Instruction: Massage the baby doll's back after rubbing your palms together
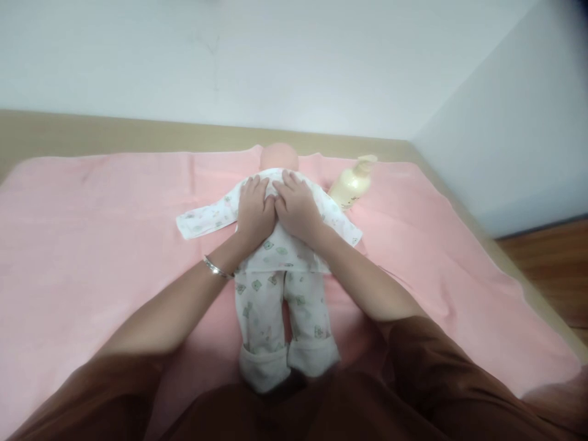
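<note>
A baby doll (279, 157) lies face down on a pink blanket (114, 245), its head at the far end. It wears a white printed long-sleeved top (281, 254) and matching pants (261, 312) with turned-up cuffs. Flat on the left side of the doll's upper back rests my left hand (255, 211), fingers stretched towards the head. My right hand (298, 208) lies the same way on the right side, fingers spread. The two thumbs meet near the middle of the back. Neither hand grips anything. The doll's face and hands are hidden.
A pale yellow pump bottle (351, 185) lies tilted on the blanket, right of the doll's shoulder. The blanket covers a tan surface (138, 130) with a white wall (294, 67) behind it. Brown wooden flooring (551, 263) shows at the right.
</note>
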The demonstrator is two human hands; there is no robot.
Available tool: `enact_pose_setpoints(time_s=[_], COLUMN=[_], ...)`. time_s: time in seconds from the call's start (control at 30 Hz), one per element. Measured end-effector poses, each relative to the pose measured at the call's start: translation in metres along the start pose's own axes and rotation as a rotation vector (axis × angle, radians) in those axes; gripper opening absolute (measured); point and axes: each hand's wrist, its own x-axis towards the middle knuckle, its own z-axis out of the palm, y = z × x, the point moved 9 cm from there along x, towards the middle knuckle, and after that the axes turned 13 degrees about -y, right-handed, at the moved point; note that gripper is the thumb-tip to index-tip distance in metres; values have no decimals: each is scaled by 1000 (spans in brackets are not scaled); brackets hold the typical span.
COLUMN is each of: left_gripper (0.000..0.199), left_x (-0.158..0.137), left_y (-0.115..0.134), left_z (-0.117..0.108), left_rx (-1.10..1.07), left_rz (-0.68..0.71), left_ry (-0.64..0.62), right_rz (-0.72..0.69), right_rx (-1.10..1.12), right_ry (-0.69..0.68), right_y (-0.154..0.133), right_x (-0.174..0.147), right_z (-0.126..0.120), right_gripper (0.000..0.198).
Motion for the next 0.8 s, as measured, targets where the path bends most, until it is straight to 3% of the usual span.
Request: enact_pose_setpoints(time_s=[0.1,0.23,0.43,0.6,0.8], left_gripper=[53,53,54,53,55], left_x=[2,2,-1,-2,8], left_y=[2,0,9,9,9], left_z=[3,3,-2,0,3], left_rx=[55,83,105,118,221], left_rz=[41,2,46,35,124], left_ry=[-18,-23,-3,-16,-104], right_rz=[1,2,17,22,39], right_rx=[-1,18,-16,31,-78], right_ry=[-25,49,-50,79,-156], right_y=[-1,0,9,10,0], right_x=[0,-1,6,1,3], right_z=[2,-9,3,-14,13], right_gripper=[44,47,49,52,49])
